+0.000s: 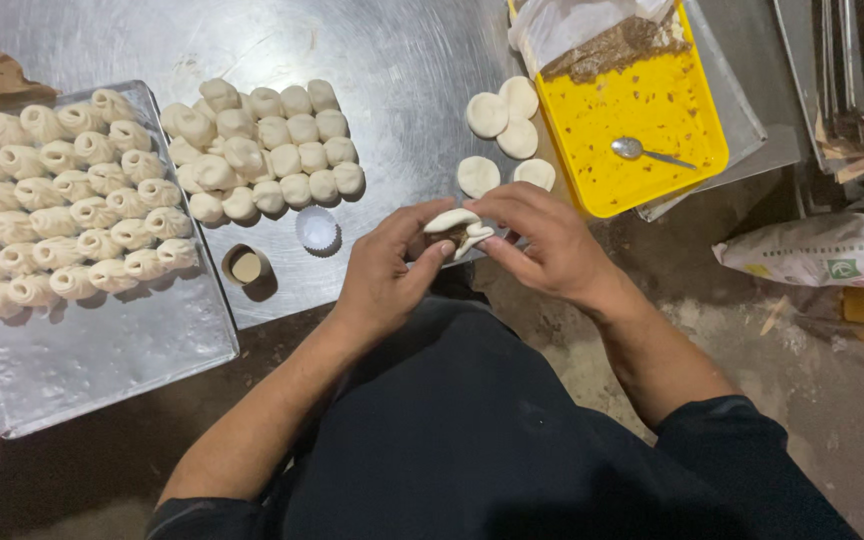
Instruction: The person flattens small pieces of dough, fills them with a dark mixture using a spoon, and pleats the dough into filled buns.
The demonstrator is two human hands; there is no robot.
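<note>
Both hands meet at the centre of the frame: the left hand [384,272] cups a round white dough wrapper with brown filling [457,230], fingers curled under it, while the right hand [542,238] pinches its edge between thumb and fingertips. Just beyond, left of centre, sit a small white paper cup [316,229] and a pile of dough balls [262,148]. Shaped pale dumplings [62,200] fill a metal tray [102,360] at left. Flat dough discs [500,125] lie beside a yellow plastic tray [652,110] holding a metal spoon [642,152] at upper right.

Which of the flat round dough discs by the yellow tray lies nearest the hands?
The lower-left flat round dough disc, lying alone on the steel table just above the left hand; the other four sit closer to the yellow tray.
</note>
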